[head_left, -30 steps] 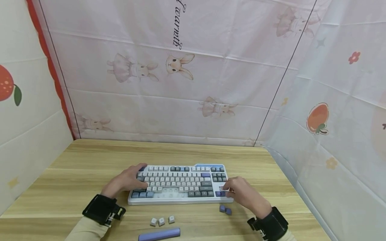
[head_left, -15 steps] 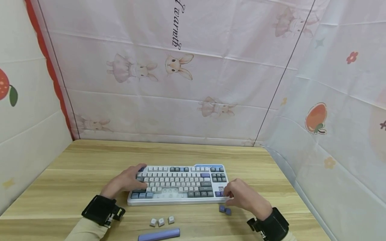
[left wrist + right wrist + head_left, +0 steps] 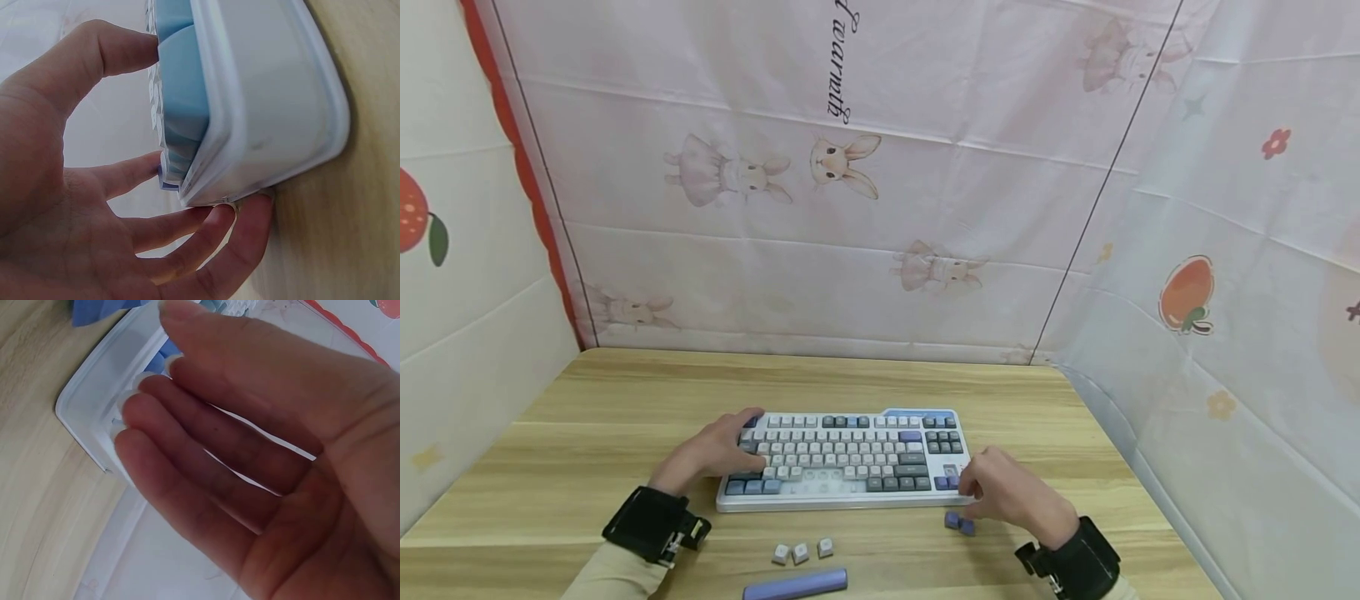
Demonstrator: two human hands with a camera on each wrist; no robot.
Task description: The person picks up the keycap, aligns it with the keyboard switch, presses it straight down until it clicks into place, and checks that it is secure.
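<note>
A white keyboard (image 3: 842,502) with white, grey, blue and purple keycaps lies on the wooden table. Its bottom row has a bare stretch in the middle. My left hand (image 3: 715,448) grips its left end, the thumb on the keys and the fingers around the back edge; the left wrist view shows blue keycaps (image 3: 184,84) beside that thumb. At the right end, my right hand (image 3: 1006,487) has loosely bent fingers right by the case edge (image 3: 103,378), with nothing visible between thumb and fingers. Two loose purple keycaps (image 3: 952,520) lie just below this hand.
Three loose white keycaps (image 3: 801,552) lie in front of the keyboard. Nearer the front is a long purple spacebar keycap (image 3: 795,584). Printed cloth (image 3: 850,275) hangs behind the wooden table (image 3: 572,450) and along both sides.
My right hand has drawn back from above the arrow keys to the keyboard's right edge, then slightly down toward the loose purple keycaps. The left hand stays in place.
</note>
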